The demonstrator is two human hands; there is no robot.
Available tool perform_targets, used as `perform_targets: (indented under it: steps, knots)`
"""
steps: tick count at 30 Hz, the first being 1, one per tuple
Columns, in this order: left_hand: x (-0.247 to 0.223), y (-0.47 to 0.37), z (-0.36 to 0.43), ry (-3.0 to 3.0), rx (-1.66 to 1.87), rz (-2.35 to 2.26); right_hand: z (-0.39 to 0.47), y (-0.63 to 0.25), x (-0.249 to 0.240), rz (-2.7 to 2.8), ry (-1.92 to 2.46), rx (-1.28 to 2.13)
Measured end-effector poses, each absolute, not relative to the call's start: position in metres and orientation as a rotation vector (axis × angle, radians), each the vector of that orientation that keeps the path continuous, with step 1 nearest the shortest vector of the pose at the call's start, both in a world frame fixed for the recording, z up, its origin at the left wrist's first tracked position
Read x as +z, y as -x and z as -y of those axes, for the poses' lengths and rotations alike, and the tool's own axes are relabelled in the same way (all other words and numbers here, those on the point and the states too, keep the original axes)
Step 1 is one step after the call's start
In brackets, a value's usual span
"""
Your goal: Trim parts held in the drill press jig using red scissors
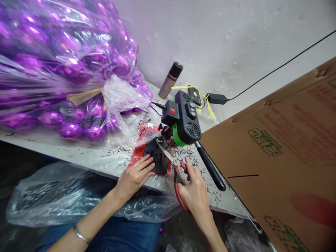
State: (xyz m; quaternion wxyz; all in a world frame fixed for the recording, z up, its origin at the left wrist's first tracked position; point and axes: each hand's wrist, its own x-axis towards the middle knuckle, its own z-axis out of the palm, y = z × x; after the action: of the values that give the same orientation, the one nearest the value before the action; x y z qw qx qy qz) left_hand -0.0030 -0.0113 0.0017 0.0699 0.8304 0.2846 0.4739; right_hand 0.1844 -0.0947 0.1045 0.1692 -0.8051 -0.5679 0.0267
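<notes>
My right hand [195, 187] grips a pair of scissors [179, 187] by the red-and-black handles. The blades point away from me, over the black base plate and toward the foot of a small device. My left hand [136, 174] lies with its fingers stretched out on the near left edge of the black base plate [162, 164]. On that base stands the black device [187, 117], with round grilles, a red switch and a green band. Under the plate lies a red mesh-like sheet [139, 148]. The scissor tips are partly hidden at the device's foot.
Clear bags of shiny purple balls [70, 66] fill the left side. A spray can [170, 80] stands by the wall. A black-handled tool [210, 168] lies beside a large cardboard box [283, 147]. Black clippings litter the white table [86, 154]; plastic film [39, 196] drapes over my lap.
</notes>
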Motion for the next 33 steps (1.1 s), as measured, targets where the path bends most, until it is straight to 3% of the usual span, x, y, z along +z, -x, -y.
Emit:
perform_targets:
  steps: [33]
  knots:
    - [0.003,0.002,0.013,-2.431,1.417,-0.866,0.092,-0.185,0.115,1.653,2.393,0.14]
